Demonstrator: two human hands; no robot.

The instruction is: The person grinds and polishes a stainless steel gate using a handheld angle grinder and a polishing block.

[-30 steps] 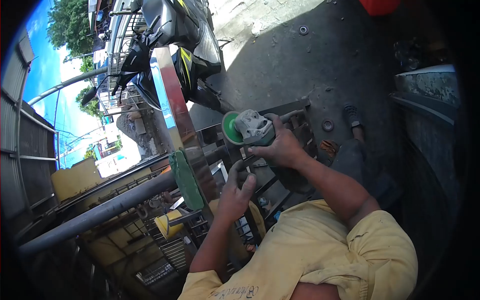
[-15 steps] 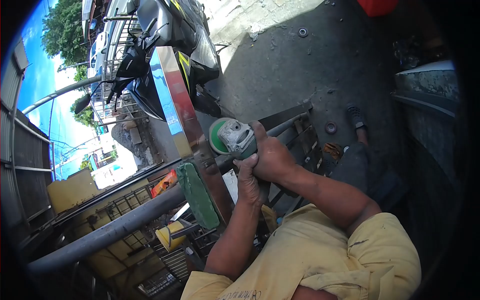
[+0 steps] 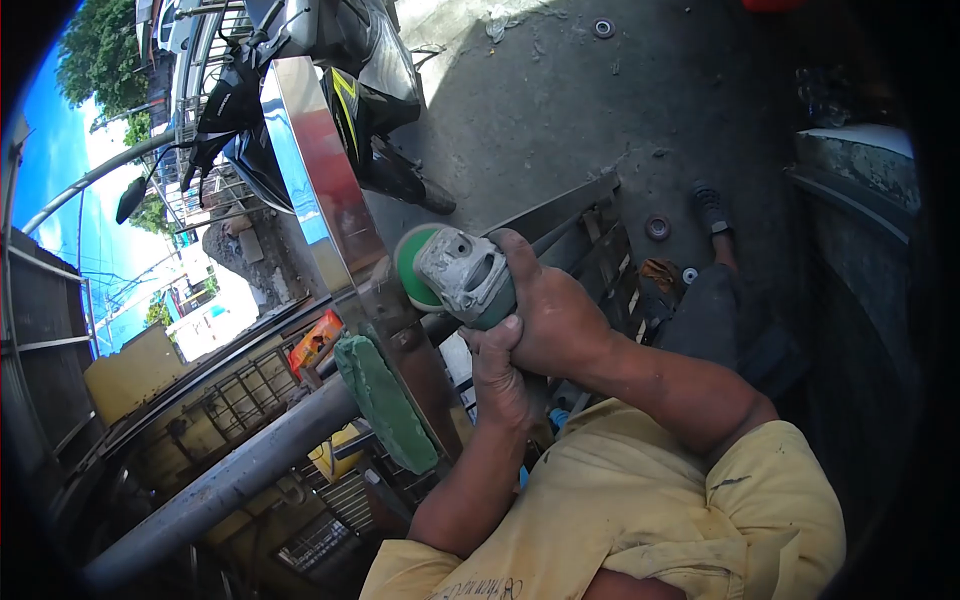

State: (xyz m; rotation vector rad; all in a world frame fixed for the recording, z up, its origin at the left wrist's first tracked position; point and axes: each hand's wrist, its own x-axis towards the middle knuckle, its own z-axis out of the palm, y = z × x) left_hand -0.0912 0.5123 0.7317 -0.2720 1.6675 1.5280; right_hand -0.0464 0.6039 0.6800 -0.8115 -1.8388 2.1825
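Both hands are wrapped around an angle grinder [image 3: 466,277] with a scuffed grey gear head and a green polishing disc [image 3: 411,268]. My right hand [image 3: 556,312] grips the body just behind the head. Below it, my left hand [image 3: 503,378] is closed around the body, its thumb near the right hand. The disc's edge is at the side of a long, shiny rectangular metal tube [image 3: 340,190]; whether it touches cannot be made out. A green block of polishing compound [image 3: 385,400] rests against the tube's near part.
A thick grey pipe [image 3: 240,480] runs beneath the tube. A parked motorcycle [image 3: 365,130] stands beyond the tube's far end. Spare discs [image 3: 657,228] lie on the concrete floor [image 3: 540,120]. A yellow bucket [image 3: 337,455] and an orange packet [image 3: 316,341] are lower left.
The view has shifted, so the tube and motorcycle appear farther left and higher. The grinder has moved slightly left in view and looks a little larger. Both hands keep their grip.
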